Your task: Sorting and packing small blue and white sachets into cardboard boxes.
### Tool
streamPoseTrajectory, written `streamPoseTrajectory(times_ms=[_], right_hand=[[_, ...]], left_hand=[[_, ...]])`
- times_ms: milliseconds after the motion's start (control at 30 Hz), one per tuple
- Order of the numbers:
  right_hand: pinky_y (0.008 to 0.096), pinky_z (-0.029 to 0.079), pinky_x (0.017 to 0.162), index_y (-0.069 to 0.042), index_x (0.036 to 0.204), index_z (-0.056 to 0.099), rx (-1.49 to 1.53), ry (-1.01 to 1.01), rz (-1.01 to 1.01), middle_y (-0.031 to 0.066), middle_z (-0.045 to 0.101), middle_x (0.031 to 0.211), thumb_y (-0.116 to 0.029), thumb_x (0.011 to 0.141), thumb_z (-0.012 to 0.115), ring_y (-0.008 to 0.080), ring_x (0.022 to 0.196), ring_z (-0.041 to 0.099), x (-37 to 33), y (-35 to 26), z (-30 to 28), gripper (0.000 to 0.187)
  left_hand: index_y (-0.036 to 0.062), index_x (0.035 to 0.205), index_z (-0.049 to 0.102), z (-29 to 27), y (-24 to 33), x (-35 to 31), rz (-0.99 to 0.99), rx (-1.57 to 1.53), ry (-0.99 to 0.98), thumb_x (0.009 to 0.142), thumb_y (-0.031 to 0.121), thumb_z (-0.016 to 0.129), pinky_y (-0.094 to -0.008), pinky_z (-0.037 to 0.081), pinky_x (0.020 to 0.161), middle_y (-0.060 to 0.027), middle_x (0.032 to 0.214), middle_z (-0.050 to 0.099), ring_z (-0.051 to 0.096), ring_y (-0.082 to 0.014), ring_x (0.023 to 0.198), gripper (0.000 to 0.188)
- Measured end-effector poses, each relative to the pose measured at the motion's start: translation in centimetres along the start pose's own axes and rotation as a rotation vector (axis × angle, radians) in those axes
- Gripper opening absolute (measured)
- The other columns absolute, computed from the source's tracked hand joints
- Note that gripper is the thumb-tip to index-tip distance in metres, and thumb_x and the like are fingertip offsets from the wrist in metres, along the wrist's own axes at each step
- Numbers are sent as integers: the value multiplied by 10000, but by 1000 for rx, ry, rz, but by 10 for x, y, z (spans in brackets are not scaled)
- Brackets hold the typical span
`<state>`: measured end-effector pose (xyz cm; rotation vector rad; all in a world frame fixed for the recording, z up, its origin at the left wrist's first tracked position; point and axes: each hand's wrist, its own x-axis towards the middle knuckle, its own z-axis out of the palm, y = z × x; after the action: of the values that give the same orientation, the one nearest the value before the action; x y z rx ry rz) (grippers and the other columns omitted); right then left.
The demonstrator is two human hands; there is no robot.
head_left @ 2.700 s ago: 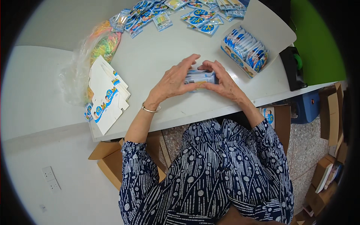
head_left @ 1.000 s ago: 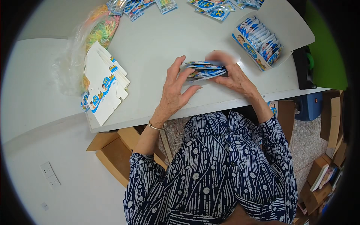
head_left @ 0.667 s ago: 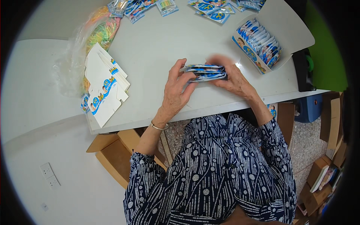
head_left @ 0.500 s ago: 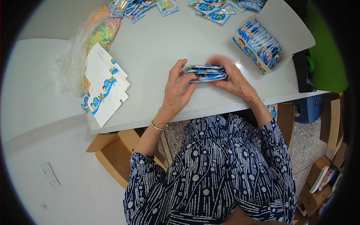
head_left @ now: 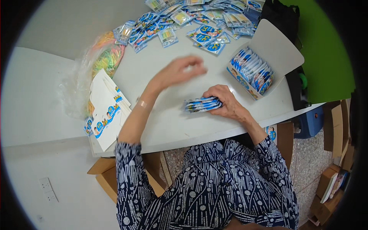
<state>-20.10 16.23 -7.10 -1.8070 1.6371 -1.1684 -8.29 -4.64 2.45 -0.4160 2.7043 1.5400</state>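
My right hand (head_left: 227,101) grips a small stack of blue-and-white sachets (head_left: 200,105) on edge, just above the table near its front edge. My left hand (head_left: 180,72) is raised over the table, slightly blurred, with no object visible in it and a gap between thumb and fingers. Ahead of it lies a loose pile of similar sachets (head_left: 180,17), some showing coloured sticks through clear film. To the right of my hands, an open display box (head_left: 241,81) with its white lid raised holds a row of upright sachets (head_left: 253,69).
Flat printed white cartons (head_left: 105,115) are stacked at the table's left. Behind them is a clear plastic bag (head_left: 109,61) of thin coloured sticks. A black bag (head_left: 281,17) stands at the back right. Open cardboard boxes and a blue stool (head_left: 309,122) are below the table.
My left hand has let go of the sachet stack and moved up and forward. My right hand keeps the stack, now lower and slightly left. The view has tilted, showing more of the pile.
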Motion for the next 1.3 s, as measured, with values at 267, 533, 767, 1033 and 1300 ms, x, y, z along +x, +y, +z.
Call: streamPoseTrajectory(times_ms=[267, 533, 767, 1033, 1300], right_hand=[[384, 351, 972, -121, 1058, 608, 1, 6, -29, 20, 620, 1033, -163, 650, 757, 250, 1074, 541, 8, -5, 5, 437], [383, 341, 1014, -123, 1070, 598, 72, 8, -31, 27, 617, 1015, -135, 639, 766, 238, 1073, 544, 6, -4, 6, 462], [366, 336, 1022, -136, 1081, 620, 71, -2, -5, 35, 631, 1046, -164, 678, 772, 224, 1088, 526, 6, -5, 5, 432], [374, 337, 1029, -140, 1081, 612, 65, 9, 4, 33, 624, 1027, -166, 670, 783, 224, 1079, 539, 5, -5, 7, 445], [383, 347, 1030, -142, 1081, 603, 55, 1, -9, 25, 616, 1004, -159, 664, 786, 223, 1066, 554, 7, -6, 10, 455]], left_hand=[[-41, 1159, 597, 4, -41, 152, 43, 664, 405, 738, 596, 726, -463, 480, 918, -240, 1168, 603, 566, -381, 1109, 775], [-1, 1079, 643, -7, -50, 145, -20, 794, 221, 716, 613, 743, -459, 521, 831, -228, 1053, 623, 605, -380, 1001, 721], [50, 1229, 582, -20, -39, 115, 70, 824, -17, 660, 630, 769, -439, 493, 830, -237, 1202, 559, 603, -385, 996, 834], [85, 1274, 559, -34, -37, 128, 195, 1039, -146, 755, 453, 735, -409, 484, 883, -185, 1200, 585, 596, -379, 1034, 660], [-16, 941, 628, -40, -48, 157, 317, 862, 225, 938, 306, 544, -449, 495, 697, -224, 764, 638, 628, -394, 759, 333]])
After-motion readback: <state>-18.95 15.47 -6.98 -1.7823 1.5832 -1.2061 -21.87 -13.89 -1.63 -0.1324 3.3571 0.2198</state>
